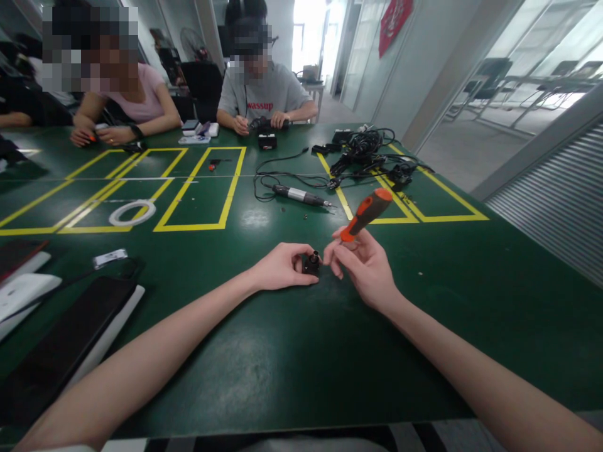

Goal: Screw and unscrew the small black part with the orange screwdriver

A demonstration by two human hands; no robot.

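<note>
My left hand (287,267) rests on the green table (264,351), its thumb and fingers closed round a small black part (311,263) with a short post sticking up. Just to the right, my right hand (365,267) pinches a screwdriver (366,215) with an orange and dark handle. The handle leans up and to the right; the fingers largely hide the shaft and tip. Beyond both hands lies a pen-shaped electric screwdriver (301,195), black and silver, its cord trailing behind it. A few tiny pieces lie near it, too small to name.
Tangled black cables (365,150) lie at the back right. A white ring (132,213) sits among yellow tape outlines at left. Nearer are a black case (75,339) and white devices (28,292). Two people sit across the table, their hands on small objects.
</note>
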